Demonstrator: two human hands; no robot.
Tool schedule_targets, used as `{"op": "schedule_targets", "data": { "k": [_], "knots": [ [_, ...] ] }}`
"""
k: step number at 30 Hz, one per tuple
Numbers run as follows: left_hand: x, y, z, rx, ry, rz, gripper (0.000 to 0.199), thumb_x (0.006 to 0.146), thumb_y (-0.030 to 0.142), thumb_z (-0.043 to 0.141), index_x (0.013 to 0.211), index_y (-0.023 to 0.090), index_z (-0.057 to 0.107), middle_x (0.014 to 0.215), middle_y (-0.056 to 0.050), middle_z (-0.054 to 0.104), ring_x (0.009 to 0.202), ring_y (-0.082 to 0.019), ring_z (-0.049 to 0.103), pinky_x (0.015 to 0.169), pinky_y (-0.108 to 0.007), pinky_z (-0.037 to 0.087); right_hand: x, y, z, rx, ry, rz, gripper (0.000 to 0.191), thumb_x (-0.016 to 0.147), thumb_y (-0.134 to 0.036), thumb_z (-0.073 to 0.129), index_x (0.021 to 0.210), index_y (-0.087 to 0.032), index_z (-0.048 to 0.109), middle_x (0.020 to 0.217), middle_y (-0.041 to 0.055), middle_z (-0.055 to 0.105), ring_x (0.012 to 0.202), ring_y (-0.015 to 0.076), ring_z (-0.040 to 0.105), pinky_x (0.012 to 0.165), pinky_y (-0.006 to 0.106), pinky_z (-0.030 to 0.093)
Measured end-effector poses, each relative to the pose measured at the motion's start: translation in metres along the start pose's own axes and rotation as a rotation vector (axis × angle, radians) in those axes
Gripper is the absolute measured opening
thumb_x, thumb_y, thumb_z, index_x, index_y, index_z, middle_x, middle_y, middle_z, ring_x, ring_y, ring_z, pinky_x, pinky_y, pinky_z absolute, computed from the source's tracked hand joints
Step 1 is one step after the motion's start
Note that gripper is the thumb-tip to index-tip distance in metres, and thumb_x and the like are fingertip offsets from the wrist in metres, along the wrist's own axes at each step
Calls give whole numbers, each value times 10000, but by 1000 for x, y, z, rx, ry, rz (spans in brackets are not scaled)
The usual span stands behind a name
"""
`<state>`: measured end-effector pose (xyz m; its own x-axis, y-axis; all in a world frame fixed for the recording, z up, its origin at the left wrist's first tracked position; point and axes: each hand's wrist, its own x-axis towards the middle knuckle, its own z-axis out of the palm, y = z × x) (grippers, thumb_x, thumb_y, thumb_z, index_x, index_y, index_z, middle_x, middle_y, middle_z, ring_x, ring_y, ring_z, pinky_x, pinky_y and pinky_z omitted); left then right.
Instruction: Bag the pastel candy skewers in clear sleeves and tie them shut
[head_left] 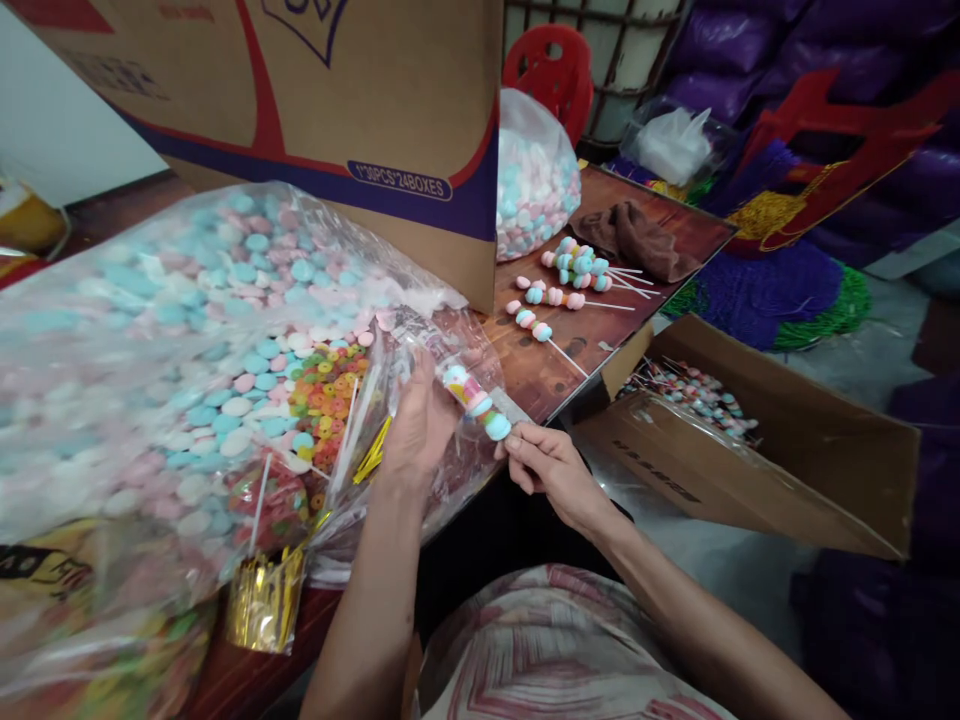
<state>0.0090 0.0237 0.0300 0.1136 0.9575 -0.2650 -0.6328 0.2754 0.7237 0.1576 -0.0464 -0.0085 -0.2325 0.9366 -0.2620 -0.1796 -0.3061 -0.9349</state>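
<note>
Between my hands is a candy skewer (477,402) of blue, white, pink and yellow-green pieces, partly in clear wrap. My right hand (551,468) pinches its near end, beside a blue piece. My left hand (421,415) is at the upper left of the skewer, against clear plastic, its fingers partly hidden by glare and blur. To the left, a large clear bag (150,270) holds pastel candies, with orange, green and yellow gummy rings (330,400) next to them. Gold ties (373,450) lie just left of my left wrist.
Finished-looking skewers (581,265) lie on the wooden table (600,355). A big cardboard box (337,120) stands behind, beside a bag of candies (536,180) and a brown cloth (637,238). An open carton (787,480) with skewers is at right. A gold tie packet (264,603) sits lower left.
</note>
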Motion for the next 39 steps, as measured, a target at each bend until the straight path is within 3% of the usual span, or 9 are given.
{"op": "schedule_targets", "data": {
  "k": [5,8,13,16,19,22,29,35,39],
  "knots": [
    [12,3,2,-17,131,-85,303,784,436,773,819,155,665,698,-21,677,675,-166,698,689,-286,570,2,-3,-5,-258,-48,-126,323,953,-398,514,717,-190,589,483,-44,467,481,102,369,530,259,302],
    [12,-3,1,-6,200,-125,264,766,352,804,773,148,637,651,4,651,556,-114,639,593,-237,540,-1,-1,-9,-546,72,-285,369,981,-346,476,647,-195,520,547,-30,466,531,107,409,564,256,328],
    [11,-15,2,-36,281,-68,273,757,312,815,729,148,597,644,12,639,581,-121,651,567,-224,527,-4,6,-11,-1060,322,-573,323,995,-200,413,743,-186,614,646,17,555,555,115,451,564,260,321],
    [10,-20,5,-97,311,-45,259,780,298,800,725,144,599,634,16,631,610,-111,658,667,-233,550,-1,10,-8,-1255,391,-670,346,997,-156,406,748,-191,645,596,18,558,524,117,450,556,267,319],
    [10,-23,5,-141,324,-66,274,804,345,775,728,148,600,635,13,621,663,-130,677,660,-236,535,1,14,-3,-1344,405,-722,315,988,-127,415,831,-184,682,608,32,597,547,127,493,582,267,347],
    [11,-26,2,-185,303,-14,318,825,420,741,721,162,585,661,20,609,705,-128,677,668,-237,525,-2,15,3,-1308,354,-687,302,984,-121,417,813,-182,659,633,31,609,556,122,499,586,259,350],
    [13,-29,-6,-194,229,121,367,814,509,717,729,176,588,691,28,605,738,-122,663,727,-253,533,-8,6,5,-915,210,-441,311,984,-206,429,682,-198,504,610,-21,483,535,101,394,561,244,300],
    [5,-32,-2,-65,113,-17,327,763,434,794,755,159,617,673,14,620,651,-103,640,662,-219,521,6,-1,0,-524,29,-232,390,978,-318,467,606,-208,439,539,-41,451,526,113,414,555,252,313],
    [1,-33,0,-53,32,-129,316,798,447,758,794,159,626,685,-3,636,643,-131,653,579,-224,504,11,-2,2,-378,42,-174,417,986,-356,461,597,-203,465,513,-43,476,511,109,416,563,254,335]
  ]
}}
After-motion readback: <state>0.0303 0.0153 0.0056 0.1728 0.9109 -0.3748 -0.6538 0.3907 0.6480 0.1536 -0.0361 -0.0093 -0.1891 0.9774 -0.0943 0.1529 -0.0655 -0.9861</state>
